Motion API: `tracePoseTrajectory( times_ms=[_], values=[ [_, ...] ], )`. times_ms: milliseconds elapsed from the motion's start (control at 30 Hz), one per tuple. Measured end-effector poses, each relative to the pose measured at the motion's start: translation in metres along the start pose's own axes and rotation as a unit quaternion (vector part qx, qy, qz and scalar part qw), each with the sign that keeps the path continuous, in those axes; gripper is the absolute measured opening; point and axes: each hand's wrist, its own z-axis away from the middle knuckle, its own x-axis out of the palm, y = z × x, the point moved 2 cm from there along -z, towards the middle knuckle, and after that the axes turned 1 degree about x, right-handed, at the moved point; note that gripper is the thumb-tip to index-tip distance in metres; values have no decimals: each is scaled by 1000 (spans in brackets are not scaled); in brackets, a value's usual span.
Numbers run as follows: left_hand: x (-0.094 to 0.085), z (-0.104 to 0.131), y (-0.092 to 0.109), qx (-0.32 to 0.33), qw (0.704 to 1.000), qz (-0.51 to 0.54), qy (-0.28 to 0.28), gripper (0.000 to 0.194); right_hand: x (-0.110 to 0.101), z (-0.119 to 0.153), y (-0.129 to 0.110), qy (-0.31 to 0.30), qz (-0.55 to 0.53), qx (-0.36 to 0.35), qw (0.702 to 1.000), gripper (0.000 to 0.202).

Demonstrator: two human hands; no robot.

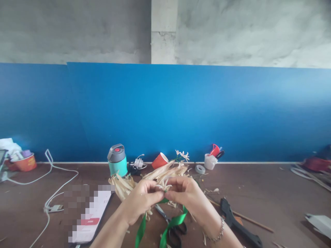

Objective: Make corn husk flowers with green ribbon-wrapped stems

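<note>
Between my fingertips, a small pale flower point(163, 186) with narrow pointed petals stands upright. My left hand point(141, 199) pinches its base from the left, and my right hand point(186, 197) grips the same spot from the right. A green ribbon point(173, 222) runs at the flower's base, its loose lengths hanging below both hands. Under the ribbon lies a pair of dark-handled scissors point(173, 234), partly covered. Dried corn husks point(122, 186) are heaped behind and beside my hands. Farther back, a finished-looking spray of similar pale flowers point(183, 155) rests on the husks.
A phone point(91, 217) lies left of my forearm, near a white cable point(48, 203). A black glue gun point(238, 225) and a thin stick point(253, 220) lie right. Along the blue partition point(165, 110) stand a turquoise flask point(117, 165), an orange cup point(159, 160), tape point(200, 169) and a white cup point(210, 162).
</note>
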Motion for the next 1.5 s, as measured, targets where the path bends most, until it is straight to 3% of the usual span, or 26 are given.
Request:
tracePoseTrajectory(
  times_ms=[133, 300, 467, 700, 833, 1033, 1300, 1433, 1500],
  values=[
    [5, -2, 1, 25, 998, 25, 49, 15, 0, -2, 0, 10, -15, -24, 1000, 34],
    [16, -4, -1, 59, 988, 80, 117, 13, 4, -2, -2, 89, -38, -77, 992, 46],
    [16, -3, 2, 51, 991, 82, 91, 4, 9, 0, 0, 109, -29, -142, 984, 45],
    [16, 3, 13, 28, 994, 53, 95, 13, 9, 1, 2, 127, 48, -186, 973, 40],
    [17, -1, 5, 5, 993, 77, 92, 18, 11, 4, -2, 146, 61, -213, 964, 37],
    [24, -6, -9, 7, 980, 182, 78, 31, 12, 8, -5, 147, 19, -204, 968, 35],
    [35, -2, -8, 29, 974, 203, 98, 28, 12, 8, -6, 168, 6, -206, 964, 35],
    [33, 1, -4, 53, 977, 195, 69, 19, 9, 2, -5, 126, -84, -143, 978, 49],
    [32, 1, -3, 59, 979, 187, 53, 18, 6, 0, -4, 90, -110, -98, 985, 46]
  ],
)
